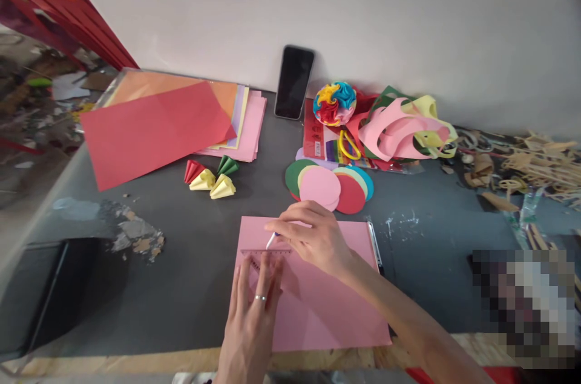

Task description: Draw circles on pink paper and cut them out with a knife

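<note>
A sheet of pink paper (336, 305) lies in front of me on the dark tabletop. My left hand (254, 305), a ring on one finger, lies with fingers stretched out, pressing a clear ruler (267, 251) onto the sheet; the fingers hide much of the ruler's lower part. Between the fingers of my right hand (318, 236) is a slim white pen (271, 241) with a bit of blue, its tip at the ruler's upper edge. A thin cutter (374, 245) with a black end rests along the paper's right side.
Paper circles (320, 184), folded paper cones (212, 179) and a red sheet (158, 136) over stacked papers lie farther back. A phone (294, 81) leans against the wall. Beside it are a multicoloured paper ball (334, 104), yellow-handled scissors (349, 145) and cut paper scraps (399, 130). A black object (40, 293) stands left.
</note>
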The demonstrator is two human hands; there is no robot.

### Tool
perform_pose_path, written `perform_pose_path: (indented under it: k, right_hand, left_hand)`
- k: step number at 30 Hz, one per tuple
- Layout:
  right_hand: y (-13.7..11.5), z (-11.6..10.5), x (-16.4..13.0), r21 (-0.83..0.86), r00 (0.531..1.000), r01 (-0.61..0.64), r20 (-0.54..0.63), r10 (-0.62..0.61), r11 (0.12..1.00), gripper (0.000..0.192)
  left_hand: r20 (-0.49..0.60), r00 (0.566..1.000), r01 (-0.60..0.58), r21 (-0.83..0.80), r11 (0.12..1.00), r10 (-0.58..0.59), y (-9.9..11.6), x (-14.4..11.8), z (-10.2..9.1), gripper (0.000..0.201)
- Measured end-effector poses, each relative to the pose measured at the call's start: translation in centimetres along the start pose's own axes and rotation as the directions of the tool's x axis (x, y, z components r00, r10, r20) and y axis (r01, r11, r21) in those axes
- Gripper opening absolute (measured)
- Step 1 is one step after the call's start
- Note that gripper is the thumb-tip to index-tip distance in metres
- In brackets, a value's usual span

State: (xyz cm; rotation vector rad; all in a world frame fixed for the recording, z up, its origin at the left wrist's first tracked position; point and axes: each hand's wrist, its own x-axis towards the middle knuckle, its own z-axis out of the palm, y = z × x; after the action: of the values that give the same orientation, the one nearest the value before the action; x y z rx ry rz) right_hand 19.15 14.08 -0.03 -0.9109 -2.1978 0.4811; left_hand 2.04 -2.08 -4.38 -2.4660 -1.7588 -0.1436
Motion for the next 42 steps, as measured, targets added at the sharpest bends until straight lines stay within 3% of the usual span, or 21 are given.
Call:
perform_pose_path:
  k: [4, 7, 14, 19, 24, 42]
  right_hand:
    - [-1.1, -0.9, 0.4, -0.067, 0.980, 0.195, -0.016, -0.197, 0.978, 0.026]
    - [-2.0, -1.9, 0.4, -0.020, 0.967, 0.250, 0.045, -0.249, 0.968, 0.022]
    - [-2.6, -1.2, 0.0, 0.244, 0.997, 0.043, -0.069, -0.027, 0.969, 0.033]
    - [-2.8, 0.1, 0.7, 0.275, 0.987, -0.084, -0.112, 0.118, 0.958, 0.029]
    - [-2.9, 0.5, 2.0, 0.253, 0.982, -0.169, -0.040, 0.184, 0.953, 0.024]
    - [-1.0, 1.5, 3.8, 0.265, 0.992, -0.108, 0.098, 0.084, 0.958, 0.026]
  left_hand:
    - [-0.056, 0.998, 0.021, -0.046, 0.999, -0.024, 0.2, -0.2, 0.5, 0.073]
    - [-0.062, 0.997, 0.030, -0.072, 0.997, -0.035, 0.4, -0.4, 0.9, 0.069]
    - [-0.046, 0.999, 0.002, -0.034, 0.999, -0.004, 0.2, -0.2, 0.5, 0.074]
    - [-0.076, 0.997, -0.009, -0.042, 0.999, 0.006, 0.1, -0.1, 0.5, 0.071]
    - [-0.101, 0.995, -0.012, -0.052, 0.999, 0.007, 0.1, 0.0, 0.5, 0.067]
    - [-0.142, 0.990, 0.002, -0.036, 0.999, -0.007, 0.2, 0.5, 0.3, 0.071]
